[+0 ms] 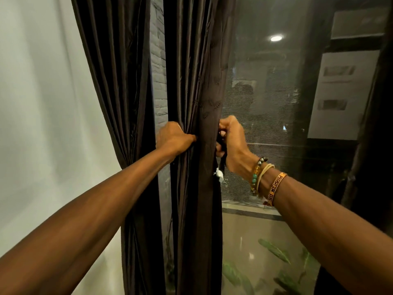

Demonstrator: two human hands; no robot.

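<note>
We stand close to a dark brown curtain [191,71] that hangs gathered in tight folds from 12 o'clock down to 6 o'clock, and both our hands are on it just below centre. Our left hand [173,137] comes in from 8 o'clock and grips the bunched cloth on its 9 o'clock side. The fingers are curled deep into the folds and out of sight, and only the thumb [191,137] lies across the front. Our right hand [232,143], reaching in from 4 o'clock, sits at the curtain's 3 o'clock edge with its fingers [222,133] curled tight round a narrow dark strap [222,161] — the strap's loose end hangs below the fist and ends in a small white tag [219,177]. Whether the strap passes behind the bundle we cannot tell. Beaded bracelets [256,177] and an orange printed band [276,186] ring the right wrist. A second dark panel [119,71] hangs at 10 o'clock, with a strip of grey brick [158,71] showing between the two. Toward 3 o'clock lies a fine mesh screen [265,124], at 9 o'clock a pale wall [42,103], and at 5 o'clock green leaves [274,250].
</note>
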